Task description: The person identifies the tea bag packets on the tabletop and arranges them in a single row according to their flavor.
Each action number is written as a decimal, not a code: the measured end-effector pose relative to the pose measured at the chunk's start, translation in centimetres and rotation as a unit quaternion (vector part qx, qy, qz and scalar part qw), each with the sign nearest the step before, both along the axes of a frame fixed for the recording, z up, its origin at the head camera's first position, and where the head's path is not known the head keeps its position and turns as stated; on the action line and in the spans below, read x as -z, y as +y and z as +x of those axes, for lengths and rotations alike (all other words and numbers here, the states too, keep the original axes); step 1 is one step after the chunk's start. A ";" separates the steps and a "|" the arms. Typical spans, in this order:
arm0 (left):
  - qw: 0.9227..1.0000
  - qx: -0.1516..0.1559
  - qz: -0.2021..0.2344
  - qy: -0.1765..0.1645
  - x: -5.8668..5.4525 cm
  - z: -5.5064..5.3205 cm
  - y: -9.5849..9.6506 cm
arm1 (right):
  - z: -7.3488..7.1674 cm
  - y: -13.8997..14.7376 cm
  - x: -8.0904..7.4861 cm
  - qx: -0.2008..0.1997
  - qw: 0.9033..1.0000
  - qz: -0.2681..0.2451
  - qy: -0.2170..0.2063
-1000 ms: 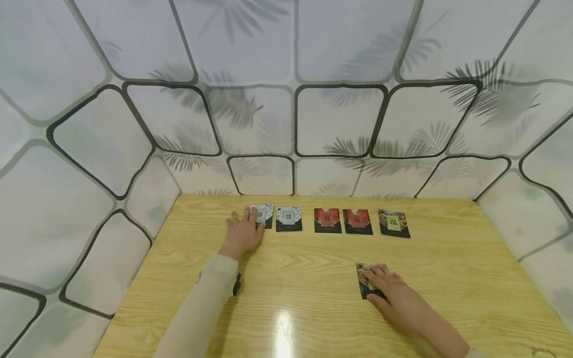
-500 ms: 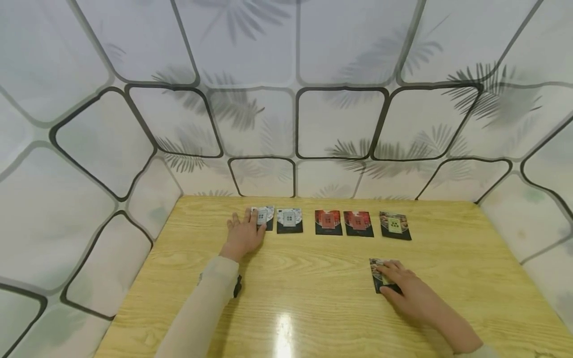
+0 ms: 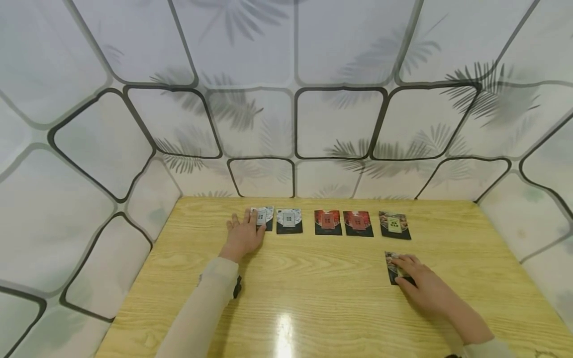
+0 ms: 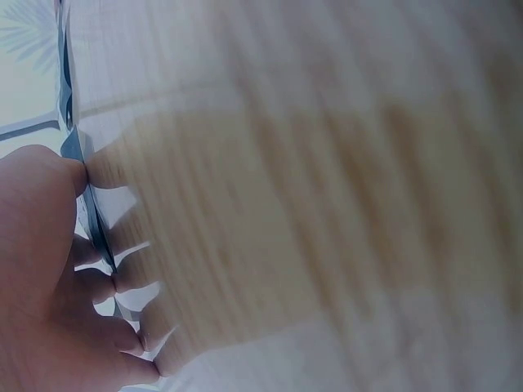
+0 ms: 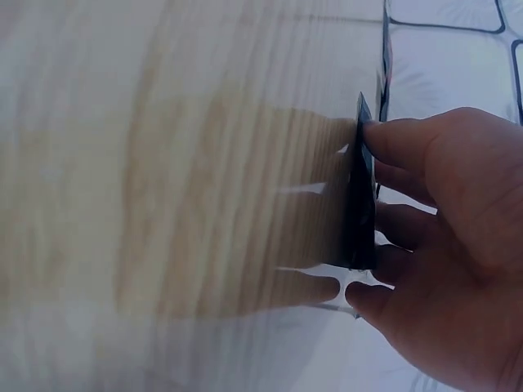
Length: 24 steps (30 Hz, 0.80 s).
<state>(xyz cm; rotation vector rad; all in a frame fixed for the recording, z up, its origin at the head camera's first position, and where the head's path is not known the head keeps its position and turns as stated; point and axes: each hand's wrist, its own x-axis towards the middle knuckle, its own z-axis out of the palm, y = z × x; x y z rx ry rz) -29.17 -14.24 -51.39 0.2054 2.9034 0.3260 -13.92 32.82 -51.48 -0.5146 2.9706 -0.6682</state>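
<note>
My left hand [image 3: 245, 236] rests, fingers spread, on the left white-and-black packet [image 3: 268, 219] at the back of the table; its left part is hidden under the fingers. In the left wrist view, the thumb and fingertips of that hand [image 4: 49, 278] touch the thin packet [image 4: 91, 196]. At the right, my right hand [image 3: 425, 284] lies over a dark, food-patterned packet [image 3: 391, 271], covering most of it. The right wrist view shows this packet [image 5: 359, 212] nearly edge-on, with the right hand's [image 5: 458, 237] thumb and fingertips against it.
Along the back stand in a row a second white-and-black packet [image 3: 289, 221], two red-and-black packets [image 3: 328, 222] and a dark packet with a yellow-green label [image 3: 395, 225], all lying flat. Behind them rises a patterned white wall [image 3: 340, 124]. The wooden table [image 3: 313, 288] is glossy.
My right hand has slid the dark food-patterned packet to the right and a little toward the back. The left hand and the row of packets have stayed put.
</note>
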 end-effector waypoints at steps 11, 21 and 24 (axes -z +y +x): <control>1.000 0.002 0.000 0.005 0.1 0.0 0.0 | -0.6 2.5 0.4 0.018 1.000 0.009 0.000; 1.000 0.002 0.004 0.005 0.0 0.1 0.0 | -1.0 4.4 0.4 0.034 0.999 0.006 -0.004; 1.000 0.000 0.006 0.006 0.1 0.1 -0.1 | -1.2 4.9 0.3 0.033 0.999 0.005 0.001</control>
